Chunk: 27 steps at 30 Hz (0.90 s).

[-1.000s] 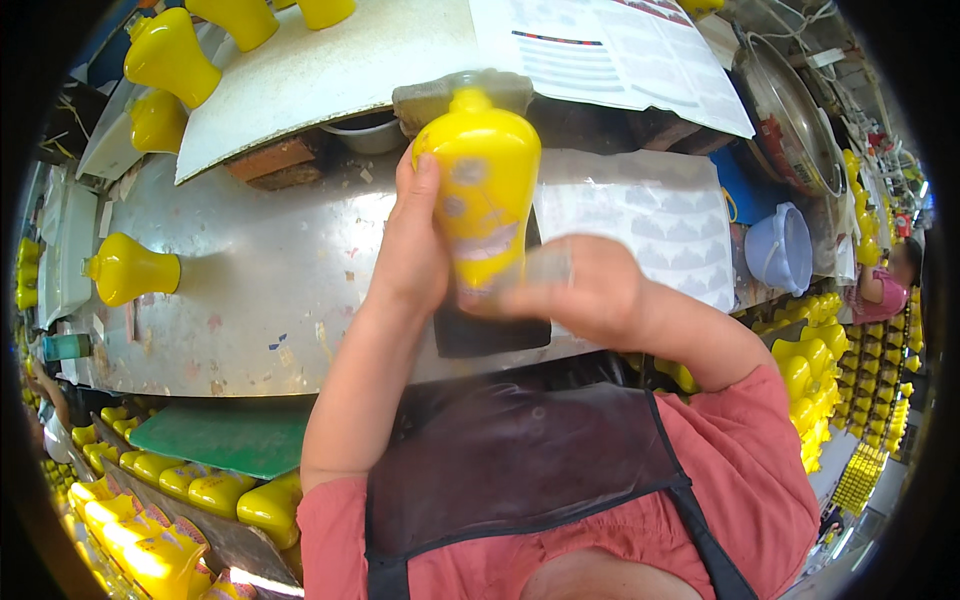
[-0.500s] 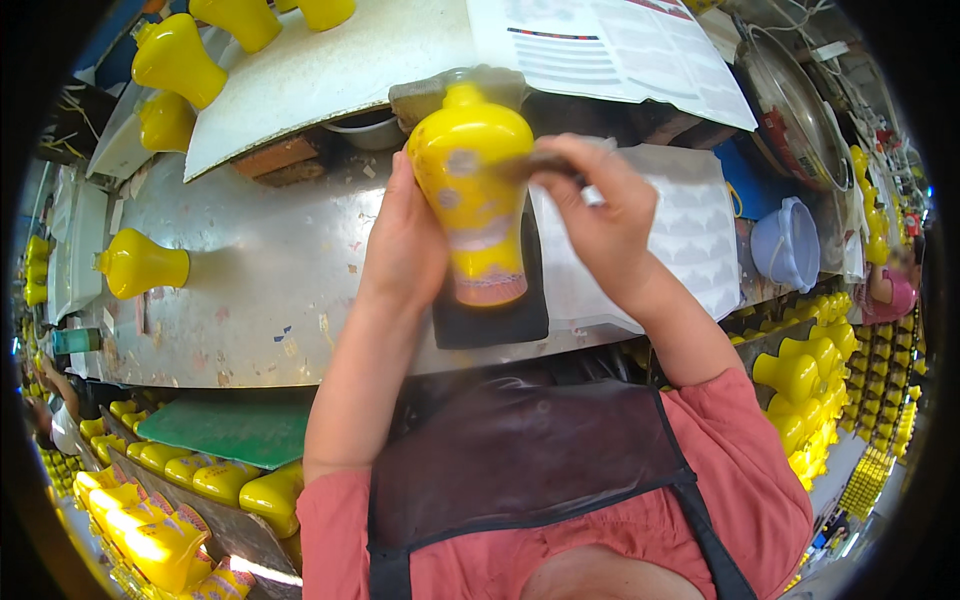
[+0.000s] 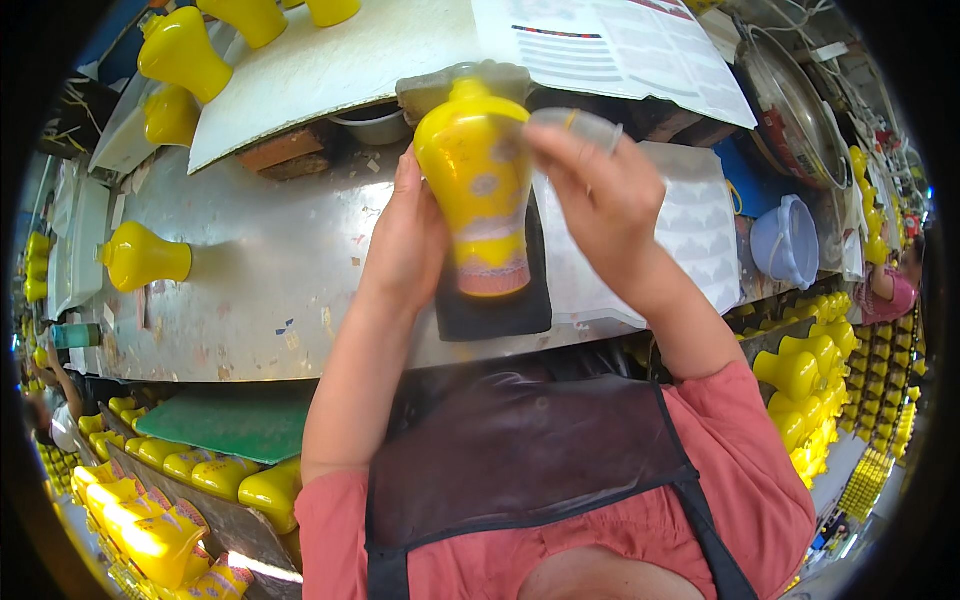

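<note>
A glossy yellow vase-shaped bottle (image 3: 475,220) lies tilted over a black pad (image 3: 495,320), its neck at a grey rest (image 3: 420,95). Purplish round marks and a patterned band near its base decorate the surface. My left hand (image 3: 405,245) is closed around the bottle's left side. Close to the upper right of the bottle, my right hand (image 3: 605,190) grips a small scraper-like tool (image 3: 588,128), smeared by motion. The tool's working end is hidden or too blurred to make out. Another yellow bottle (image 3: 148,257) lies on the metal table at the left.
Right of the pad lies a sheet of pale printed decals (image 3: 690,230), with a lavender bucket (image 3: 785,240) beyond. A white board (image 3: 330,60) carrying more yellow bottles rests on bricks (image 3: 285,150). Decorated bottles (image 3: 150,520) fill the lower left, near a green board (image 3: 225,425).
My right hand has shifted slightly upward and turned, and the tool has swung from across the bottle to the right. My left hand still holds the bottle in nearly the same place.
</note>
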### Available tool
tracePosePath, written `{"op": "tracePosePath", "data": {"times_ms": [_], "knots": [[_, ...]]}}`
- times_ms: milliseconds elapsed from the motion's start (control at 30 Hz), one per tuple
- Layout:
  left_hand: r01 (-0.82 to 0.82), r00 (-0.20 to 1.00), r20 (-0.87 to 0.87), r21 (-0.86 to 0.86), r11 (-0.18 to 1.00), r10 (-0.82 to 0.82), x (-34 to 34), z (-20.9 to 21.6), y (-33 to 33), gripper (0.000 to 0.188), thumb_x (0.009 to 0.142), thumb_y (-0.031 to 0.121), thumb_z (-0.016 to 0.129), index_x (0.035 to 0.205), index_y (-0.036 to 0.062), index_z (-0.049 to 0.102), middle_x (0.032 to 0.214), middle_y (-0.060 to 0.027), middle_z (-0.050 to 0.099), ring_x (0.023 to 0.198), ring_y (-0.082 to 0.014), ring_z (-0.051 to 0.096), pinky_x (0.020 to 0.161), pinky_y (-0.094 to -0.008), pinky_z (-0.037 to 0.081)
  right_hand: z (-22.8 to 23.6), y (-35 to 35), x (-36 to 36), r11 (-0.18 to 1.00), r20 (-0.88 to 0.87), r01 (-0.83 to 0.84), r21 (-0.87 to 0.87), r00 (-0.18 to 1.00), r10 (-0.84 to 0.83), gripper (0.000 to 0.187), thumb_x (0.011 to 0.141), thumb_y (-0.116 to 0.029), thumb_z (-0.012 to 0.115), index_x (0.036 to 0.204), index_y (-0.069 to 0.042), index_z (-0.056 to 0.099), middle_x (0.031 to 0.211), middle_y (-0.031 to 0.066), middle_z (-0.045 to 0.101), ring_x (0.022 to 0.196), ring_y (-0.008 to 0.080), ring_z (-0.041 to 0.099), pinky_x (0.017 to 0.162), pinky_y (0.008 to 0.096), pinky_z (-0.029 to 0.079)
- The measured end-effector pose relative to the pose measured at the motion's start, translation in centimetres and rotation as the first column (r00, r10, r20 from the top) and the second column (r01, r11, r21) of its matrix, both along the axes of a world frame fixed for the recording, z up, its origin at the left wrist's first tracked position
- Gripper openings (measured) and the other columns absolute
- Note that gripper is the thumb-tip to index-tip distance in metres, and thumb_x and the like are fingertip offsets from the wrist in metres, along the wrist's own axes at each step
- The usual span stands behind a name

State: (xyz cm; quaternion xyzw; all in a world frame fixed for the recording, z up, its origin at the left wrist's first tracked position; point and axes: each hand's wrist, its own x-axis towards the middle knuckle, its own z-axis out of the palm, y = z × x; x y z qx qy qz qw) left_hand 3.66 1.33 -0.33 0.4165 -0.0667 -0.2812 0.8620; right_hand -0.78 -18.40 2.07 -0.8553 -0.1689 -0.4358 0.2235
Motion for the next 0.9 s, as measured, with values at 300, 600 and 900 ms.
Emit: {"op": "tracePosePath", "data": {"times_ms": [300,600,900], "knots": [[-0.068,0.997,0.041,0.059,0.996,0.066,-1.4,0.9,0.6,0.066,0.113,0.05,0.026,0.163,0.0081,0.019,0.158,-0.0172,0.04,0.146,-0.0298,0.04,0.121,-0.0438,0.031,0.8,1.1,-4.1,0.997,-0.146,-0.015,0.08,0.989,0.027,0.03,0.081,0.006,0.077,0.109,-0.005,0.074,0.09,0.0149,0.076,0.073,0.0249,0.073,0.064,0.0299,0.057],[-0.368,0.834,0.549,0.474,0.8,0.058,-3.2,-2.9,0.5,0.08,0.096,0.022,0.062,0.162,0.0048,0.02,0.152,-0.0205,0.042,0.136,-0.0303,0.05,0.113,-0.0423,0.042,0.2,1.6,-6.0,0.988,-0.191,-0.148,0.036,0.97,0.152,0.039,0.08,0.01,0.076,0.115,-0.007,0.075,0.093,0.0139,0.075,0.077,0.0252,0.074,0.068,0.0334,0.06],[-0.243,0.929,0.316,0.135,0.961,0.19,-3.4,-3.5,1.3,0.064,0.101,0.011,0.054,0.16,0.0071,0.031,0.148,-0.0121,0.047,0.13,-0.0218,0.053,0.111,-0.0382,0.044,-0.3,3.0,-6.4,0.96,-0.148,-0.201,-0.195,0.974,0.174,0.033,0.074,-0.009,0.075,0.107,-0.008,0.077,0.102,0.0092,0.072,0.087,0.0257,0.071,0.071,0.0375,0.057]]}}
